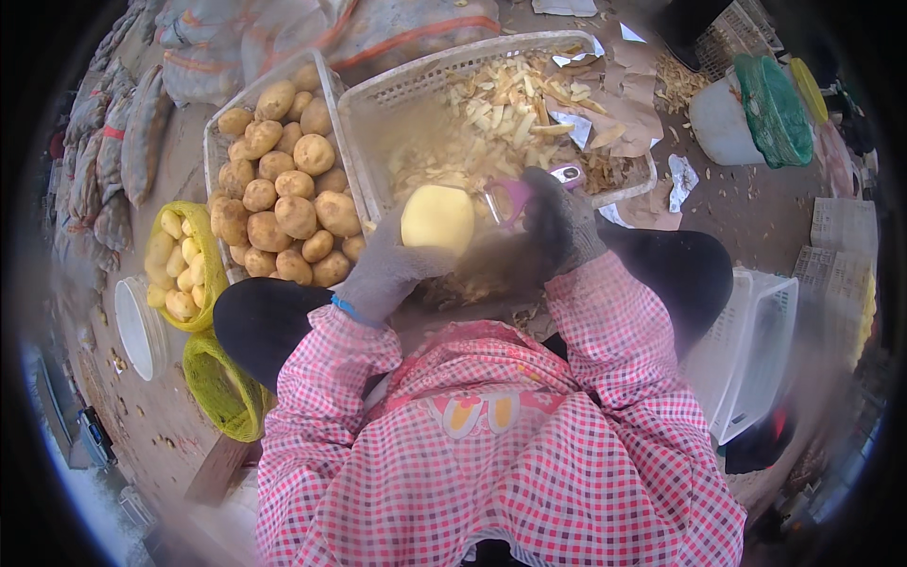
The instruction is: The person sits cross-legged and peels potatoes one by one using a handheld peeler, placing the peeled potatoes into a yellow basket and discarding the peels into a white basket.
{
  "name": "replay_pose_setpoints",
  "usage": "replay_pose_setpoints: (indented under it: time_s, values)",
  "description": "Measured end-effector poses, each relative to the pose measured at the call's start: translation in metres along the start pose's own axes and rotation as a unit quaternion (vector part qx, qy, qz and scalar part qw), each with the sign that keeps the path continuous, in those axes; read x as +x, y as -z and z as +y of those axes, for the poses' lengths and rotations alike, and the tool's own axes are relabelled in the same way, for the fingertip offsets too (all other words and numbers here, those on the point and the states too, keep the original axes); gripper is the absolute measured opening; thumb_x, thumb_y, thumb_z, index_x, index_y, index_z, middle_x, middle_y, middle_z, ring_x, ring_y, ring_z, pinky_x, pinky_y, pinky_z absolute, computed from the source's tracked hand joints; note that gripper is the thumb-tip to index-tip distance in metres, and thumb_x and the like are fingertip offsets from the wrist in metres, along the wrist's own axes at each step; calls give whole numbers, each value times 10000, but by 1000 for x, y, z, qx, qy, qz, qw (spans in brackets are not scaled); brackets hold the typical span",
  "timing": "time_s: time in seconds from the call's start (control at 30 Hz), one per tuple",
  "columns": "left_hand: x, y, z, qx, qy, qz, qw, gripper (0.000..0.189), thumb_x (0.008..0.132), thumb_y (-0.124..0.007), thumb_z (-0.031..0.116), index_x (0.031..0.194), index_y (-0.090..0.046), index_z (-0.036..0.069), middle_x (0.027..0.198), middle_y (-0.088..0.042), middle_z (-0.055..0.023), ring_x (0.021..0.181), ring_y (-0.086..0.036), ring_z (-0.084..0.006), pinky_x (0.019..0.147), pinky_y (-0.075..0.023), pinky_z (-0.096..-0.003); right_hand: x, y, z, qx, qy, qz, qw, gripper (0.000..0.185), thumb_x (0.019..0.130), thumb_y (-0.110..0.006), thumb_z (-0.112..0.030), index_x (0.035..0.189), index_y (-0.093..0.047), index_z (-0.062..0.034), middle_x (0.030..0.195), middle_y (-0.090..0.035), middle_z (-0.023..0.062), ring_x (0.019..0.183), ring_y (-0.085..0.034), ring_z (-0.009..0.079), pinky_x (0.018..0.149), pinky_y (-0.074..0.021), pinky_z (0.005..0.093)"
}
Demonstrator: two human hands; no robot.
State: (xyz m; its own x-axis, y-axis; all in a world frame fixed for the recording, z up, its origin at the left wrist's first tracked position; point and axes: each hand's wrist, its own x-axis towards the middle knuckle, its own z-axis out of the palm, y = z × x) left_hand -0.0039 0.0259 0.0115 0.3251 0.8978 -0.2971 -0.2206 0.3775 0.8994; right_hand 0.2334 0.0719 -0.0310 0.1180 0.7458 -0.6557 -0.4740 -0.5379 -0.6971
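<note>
In a grey knit glove, my left hand [397, 262] holds a peeled yellow potato [437, 220] over the near side of a white plastic crate [354, 135]. My right hand [560, 220], in a darker, soiled glove, grips a purple-handled peeler [511, 200], whose blade frame points towards the potato with a gap between them. Potato peelings [506, 106] are heaped in the crate beyond both hands. To the left, a second crate [210, 152] is full of unpeeled brown potatoes [295, 217]. Part of the peeler's handle is hidden by the right fingers.
A yellow net bag of peeled potatoes [177, 266] stands at the left, beside a white bucket [142, 326] and another yellow net [227, 390]. Full sacks [205, 57] lie farther off. At the right are a white tub with a green net [772, 110] and a white basket [751, 354].
</note>
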Motion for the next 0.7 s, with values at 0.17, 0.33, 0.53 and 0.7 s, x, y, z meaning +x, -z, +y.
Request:
replay_pose_setpoints:
  time_s: [0.17, 0.33, 0.53, 0.7]
  values:
    - [-4, -2, 14, -5, 45, 7, 999, 705, 727, -837, 142, 1334, -501, 15, 1170, -647, -92, 1039, -633, -180, 885, -530, -314, -52, -34, -38, 66, 102, -136, 983, 207, 856, -711, -182, 983, -676, -22, 739, -612, 63, 540, -543, 136, 468, -424, 284]
    - [-2, 7, 5, 157, 49, 45, 985, 754, 718, -848, 142, 1368, -486, 21, 1189, -625, -74, 1073, -592, -157, 911, -507, -306, 0, -53, -33, -76, 98, -120, 985, 188, 849, -730, -182, 966, -668, -49, 656, -571, 7, 489, -507, 94, 433, -385, 231]
    - [0, 23, -2, -107, -24, 85, 990, 707, 735, -798, 111, 1358, -481, 2, 1241, -607, -88, 1132, -585, -184, 958, -488, -326, 84, 39, -7, -39, 78, -2, 996, 216, 818, -774, -167, 981, -646, -109, 650, -571, -15, 497, -529, 89, 392, -382, 223]
    - [-21, 89, 95, -237, -254, 178, 921, 594, 861, -654, 238, 1361, -432, 7, 1256, -567, -148, 1117, -576, -248, 924, -500, -353, 35, 33, -9, 70, 50, 37, 996, 238, 796, -792, -165, 933, -610, -93, 655, -567, 15, 474, -508, 116, 413, -405, 226]
